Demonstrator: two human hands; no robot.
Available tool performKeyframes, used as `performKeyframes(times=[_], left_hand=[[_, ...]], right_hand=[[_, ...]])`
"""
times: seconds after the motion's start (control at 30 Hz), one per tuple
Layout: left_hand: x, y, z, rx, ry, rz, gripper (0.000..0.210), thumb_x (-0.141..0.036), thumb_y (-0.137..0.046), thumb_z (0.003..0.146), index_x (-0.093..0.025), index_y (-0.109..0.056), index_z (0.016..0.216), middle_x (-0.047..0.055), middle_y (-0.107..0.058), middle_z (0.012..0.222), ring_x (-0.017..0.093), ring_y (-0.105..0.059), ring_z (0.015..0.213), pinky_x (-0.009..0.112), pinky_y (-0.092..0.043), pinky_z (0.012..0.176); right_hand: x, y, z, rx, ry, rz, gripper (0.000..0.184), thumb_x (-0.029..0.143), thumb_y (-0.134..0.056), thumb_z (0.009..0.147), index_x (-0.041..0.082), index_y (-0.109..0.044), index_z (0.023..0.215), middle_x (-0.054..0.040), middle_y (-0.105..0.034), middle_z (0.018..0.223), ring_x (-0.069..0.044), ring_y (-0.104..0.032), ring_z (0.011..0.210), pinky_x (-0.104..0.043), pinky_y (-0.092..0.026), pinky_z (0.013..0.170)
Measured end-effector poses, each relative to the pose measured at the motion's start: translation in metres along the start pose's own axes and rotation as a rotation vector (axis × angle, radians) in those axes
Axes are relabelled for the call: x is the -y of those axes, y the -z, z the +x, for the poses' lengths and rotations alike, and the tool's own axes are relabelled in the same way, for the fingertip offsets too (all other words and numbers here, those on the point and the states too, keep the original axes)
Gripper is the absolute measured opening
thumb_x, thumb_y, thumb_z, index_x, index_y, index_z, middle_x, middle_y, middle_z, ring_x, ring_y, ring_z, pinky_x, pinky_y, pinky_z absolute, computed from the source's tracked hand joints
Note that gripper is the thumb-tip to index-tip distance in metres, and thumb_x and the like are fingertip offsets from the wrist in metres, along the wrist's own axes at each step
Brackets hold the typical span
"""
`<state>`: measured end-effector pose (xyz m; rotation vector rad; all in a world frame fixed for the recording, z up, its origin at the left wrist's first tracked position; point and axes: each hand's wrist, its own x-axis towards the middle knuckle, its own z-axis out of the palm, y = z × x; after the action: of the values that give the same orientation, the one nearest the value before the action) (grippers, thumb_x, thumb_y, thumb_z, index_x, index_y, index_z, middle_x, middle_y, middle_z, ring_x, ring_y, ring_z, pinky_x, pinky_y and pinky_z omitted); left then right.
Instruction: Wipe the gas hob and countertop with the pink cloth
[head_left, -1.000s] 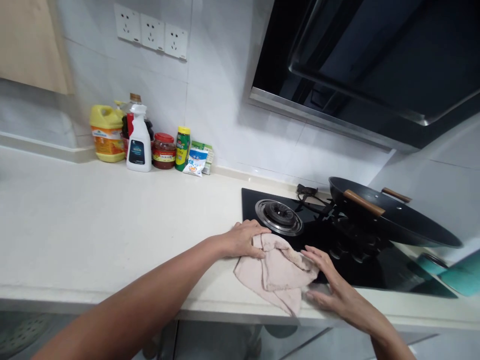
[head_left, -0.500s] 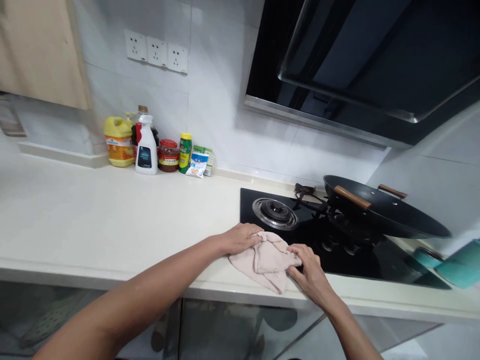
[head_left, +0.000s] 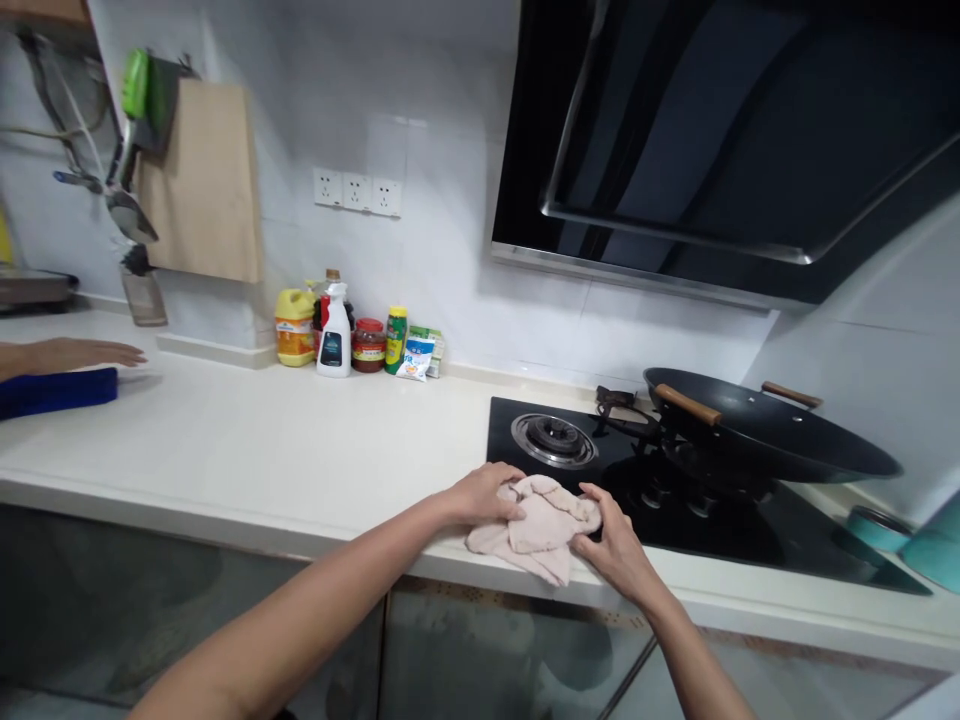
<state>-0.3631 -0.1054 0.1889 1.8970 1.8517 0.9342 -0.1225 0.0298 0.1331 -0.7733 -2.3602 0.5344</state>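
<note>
A crumpled pale pink cloth (head_left: 541, 525) lies on the white countertop at the front left corner of the black gas stove (head_left: 622, 480). My left hand (head_left: 487, 495) grips its left side, thumb over the fabric and the other fingers behind. At the opposite side, my right hand (head_left: 611, 535) has thumb and fingers around the cloth's right edge. Part of the cloth hangs toward the counter's front edge. Left of the burner, the cloth and both hands stay low on the surface.
Another person's hand (head_left: 82, 355) is at the far left above a dark blue cloth (head_left: 60, 392). A large wok (head_left: 772, 425) sits on the right burner. A spray bottle (head_left: 334, 335), a red-lidded jar (head_left: 368, 346) and other containers line the wall. The range hood (head_left: 712, 140) overhangs the stove.
The view has swung left, bringing another person's hand, the blue cloth and hanging utensils into sight. The pink cloth is bunched a little more between my hands.
</note>
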Motion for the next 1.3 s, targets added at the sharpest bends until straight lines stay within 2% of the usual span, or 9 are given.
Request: performKeyframes(times=[0.13,0.27,0.37,0.5,0.63,0.83,0.97,1.1,1.3], left_hand=[[-0.004,-0.003,-0.002,-0.072,0.028,-0.030,0.029,-0.034,-0.061,0.082,-0.019,-0.071,0.104,0.006,-0.069,0.109,0.023,-0.063,0.105,0.031,-0.049,0.090],[-0.017,-0.021,-0.009,-0.116,0.008,0.009,0.027,-0.035,-0.053,0.089,-0.020,-0.069,0.104,0.005,-0.067,0.113,0.024,-0.058,0.107,0.034,-0.045,0.095],[-0.035,-0.050,-0.014,-0.121,-0.048,0.104,0.036,-0.040,-0.054,0.090,-0.024,-0.061,0.122,0.005,-0.062,0.126,0.026,-0.051,0.112,0.041,-0.040,0.099],[-0.068,-0.098,-0.009,-0.030,-0.194,0.167,0.061,-0.054,-0.064,0.084,-0.029,-0.048,0.137,0.006,-0.050,0.139,0.029,-0.044,0.117,0.045,-0.036,0.101],[-0.102,-0.143,0.019,0.065,-0.259,0.143,0.051,-0.054,-0.060,0.088,-0.027,-0.051,0.130,0.006,-0.052,0.134,0.027,-0.044,0.113,0.044,-0.037,0.098],[-0.151,-0.201,0.068,0.182,-0.334,-0.116,0.028,-0.045,-0.054,0.092,-0.025,-0.065,0.107,0.003,-0.062,0.121,0.025,-0.047,0.112,0.041,-0.037,0.099],[-0.172,-0.235,0.088,0.242,-0.328,-0.390,0.022,-0.036,-0.054,0.091,-0.021,-0.068,0.081,0.004,-0.067,0.101,0.024,-0.053,0.104,0.038,-0.037,0.098],[-0.179,-0.265,0.102,0.293,-0.099,-0.737,0.032,-0.041,-0.051,0.092,-0.018,-0.062,0.072,0.001,-0.061,0.072,0.020,-0.057,0.080,0.034,-0.045,0.082],[-0.190,-0.286,0.102,0.307,-0.013,-1.032,0.042,-0.047,-0.041,0.099,-0.014,-0.063,0.113,0.011,-0.070,0.105,0.023,-0.064,0.104,0.034,-0.050,0.088]], right_hand=[[0.003,0.000,0.001,0.011,0.000,-0.011,0.063,0.026,-0.057,0.069,0.025,-0.051,0.131,-0.0049,-0.060,0.120,-0.025,-0.054,0.113,-0.039,-0.037,0.099],[0.004,0.007,-0.009,0.080,0.079,-0.067,0.043,0.025,-0.055,0.073,0.027,-0.062,0.115,-0.0025,-0.065,0.103,-0.024,-0.059,0.102,-0.037,-0.037,0.092],[-0.007,0.022,-0.030,0.048,0.068,-0.110,0.038,0.027,-0.054,0.077,0.027,-0.064,0.114,-0.0033,-0.067,0.103,-0.024,-0.061,0.098,-0.039,-0.036,0.091],[-0.042,0.053,-0.068,-0.043,-0.028,-0.121,0.037,0.027,-0.052,0.075,0.027,-0.064,0.110,-0.0034,-0.070,0.105,-0.025,-0.064,0.095,-0.040,-0.039,0.092],[-0.081,0.097,-0.111,-0.116,-0.151,-0.061,0.033,0.035,-0.058,0.071,0.027,-0.067,0.102,-0.0038,-0.073,0.102,-0.026,-0.067,0.092,-0.035,-0.048,0.084],[-0.098,0.182,-0.159,-0.243,-0.453,0.006,0.039,0.048,-0.064,0.073,0.024,-0.072,0.103,-0.0026,-0.076,0.096,-0.026,-0.069,0.089,-0.029,-0.053,0.076],[-0.095,0.220,-0.169,-0.305,-0.485,0.047,0.043,0.056,-0.064,0.078,0.020,-0.072,0.098,-0.0054,-0.075,0.094,-0.025,-0.067,0.086,-0.029,-0.052,0.074],[-0.103,0.235,-0.171,-0.508,-0.548,0.172,0.043,0.057,-0.064,0.079,0.016,-0.069,0.091,-0.0025,-0.070,0.074,-0.019,-0.062,0.068,-0.025,-0.048,0.061],[-0.131,0.229,-0.169,-0.632,-0.669,0.439,0.047,0.056,-0.070,0.074,0.015,-0.069,0.097,-0.0028,-0.071,0.076,-0.019,-0.063,0.069,-0.027,-0.050,0.062]])
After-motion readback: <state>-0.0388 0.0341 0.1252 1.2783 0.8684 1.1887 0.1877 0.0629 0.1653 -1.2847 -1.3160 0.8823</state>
